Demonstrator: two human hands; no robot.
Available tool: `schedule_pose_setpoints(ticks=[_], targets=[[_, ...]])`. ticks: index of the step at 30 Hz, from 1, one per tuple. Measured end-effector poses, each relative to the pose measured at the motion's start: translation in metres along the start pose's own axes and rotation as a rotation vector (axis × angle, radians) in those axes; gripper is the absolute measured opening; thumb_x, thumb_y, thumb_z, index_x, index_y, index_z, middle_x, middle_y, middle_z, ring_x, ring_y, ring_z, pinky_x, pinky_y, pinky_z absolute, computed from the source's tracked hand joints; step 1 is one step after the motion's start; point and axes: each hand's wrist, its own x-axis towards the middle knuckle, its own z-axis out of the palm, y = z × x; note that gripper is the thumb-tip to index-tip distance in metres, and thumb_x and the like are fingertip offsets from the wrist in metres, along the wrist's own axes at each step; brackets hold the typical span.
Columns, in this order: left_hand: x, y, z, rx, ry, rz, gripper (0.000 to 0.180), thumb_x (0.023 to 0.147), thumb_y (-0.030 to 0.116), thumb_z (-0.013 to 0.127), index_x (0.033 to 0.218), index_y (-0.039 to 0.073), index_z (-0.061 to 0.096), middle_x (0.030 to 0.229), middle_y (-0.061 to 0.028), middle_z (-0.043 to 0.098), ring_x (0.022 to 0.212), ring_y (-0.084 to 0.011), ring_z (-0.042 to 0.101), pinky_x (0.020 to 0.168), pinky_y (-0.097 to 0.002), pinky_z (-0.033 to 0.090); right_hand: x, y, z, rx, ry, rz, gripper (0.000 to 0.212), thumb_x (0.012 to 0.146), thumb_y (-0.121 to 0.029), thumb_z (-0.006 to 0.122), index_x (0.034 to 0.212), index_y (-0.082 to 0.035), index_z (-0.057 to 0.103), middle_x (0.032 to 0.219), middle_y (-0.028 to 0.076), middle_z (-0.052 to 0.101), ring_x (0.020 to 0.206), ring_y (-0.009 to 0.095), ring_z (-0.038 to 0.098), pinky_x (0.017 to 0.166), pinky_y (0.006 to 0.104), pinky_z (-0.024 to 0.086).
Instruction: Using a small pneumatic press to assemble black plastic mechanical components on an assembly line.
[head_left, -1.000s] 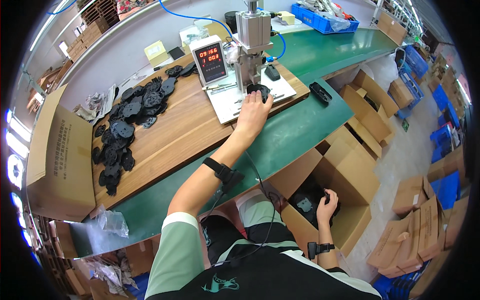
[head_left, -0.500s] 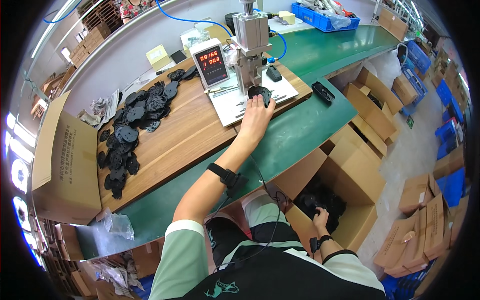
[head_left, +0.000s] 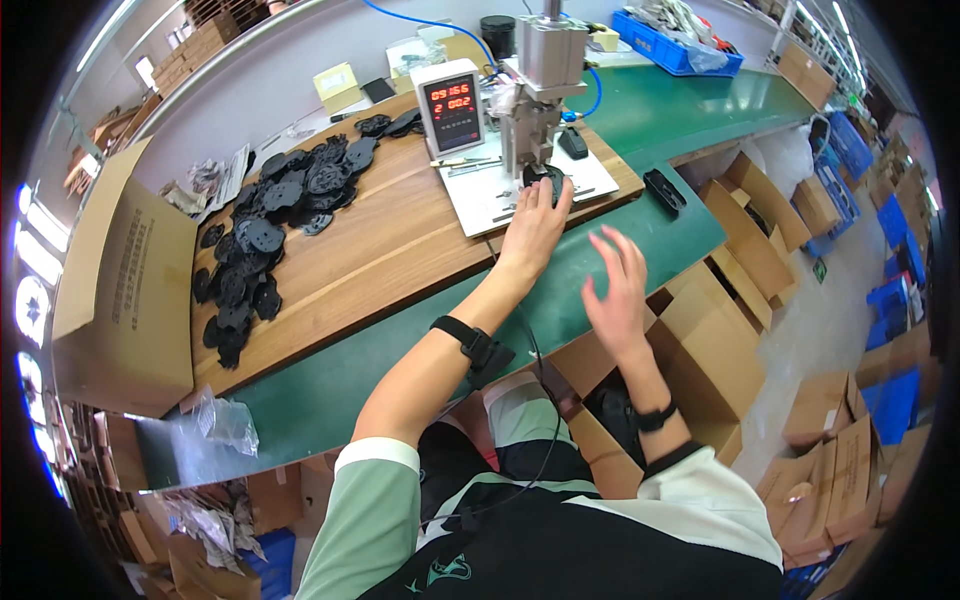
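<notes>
Work stands at the metal press [head_left: 550, 60], where 1 round black part [head_left: 541, 172] sits on the white plate [head_left: 475, 212] below the ram. The left hand [head_left: 535, 230] reaches that part from 6 o'clock, fingers close together and tips against it; whether they pinch it cannot be determined. The right hand [head_left: 617, 290], at 5 o'clock from the part, is slightly blurred, with fingers and thumb spread and no item visible in it. At 9 o'clock, well apart from the press, a large heap of flat black pieces [head_left: 285, 195] lies on the wooden board [head_left: 385, 235]. At 5 o'clock, past the right hand, an open cardboard box [head_left: 715, 335] contains dark items too shaded to count. Assessment: 1 part is in process and not yet clear of the press; the heap appears to be pieces left to handle, though their finished or unfinished condition cannot be confirmed.
</notes>
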Motion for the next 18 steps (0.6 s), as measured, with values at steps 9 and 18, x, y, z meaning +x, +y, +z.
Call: schedule_pose_setpoints(ticks=[9, 18], targets=[[-0.005, -0.006, 0.006, -0.149, 0.062, -0.058, 0.064, 0.088, 0.005, 0.062, 0.149, -0.002, 0.043, 0.137, -0.0298, 0.051, 0.108, -0.039, 0.067, 0.099, -0.0442, 0.056, 0.084, 0.054, 0.096, -0.031, -0.159, -0.154, 0.042, 0.08, -0.002, 0.072, 0.121, -0.007, 0.07, 0.118, 0.013, 0.071, 0.11, 0.035, 0.065, 0.097, 0.0492, 0.048], [-0.144, -0.125, -0.091, -0.017, 0.154, -0.481, 0.068, 0.082, 0.005, 0.062, 0.146, -0.011, 0.043, 0.148, -0.0325, 0.044, 0.141, -0.0506, 0.04, 0.122, -0.0543, 0.033, 0.093, 0.037, 0.079, -0.087, -0.162, -0.166, 0.04, 0.073, 0.013, 0.067, 0.11, -0.005, 0.069, 0.105, 0.01, 0.07, 0.099, 0.035, 0.065, 0.09, 0.0468, 0.051]])
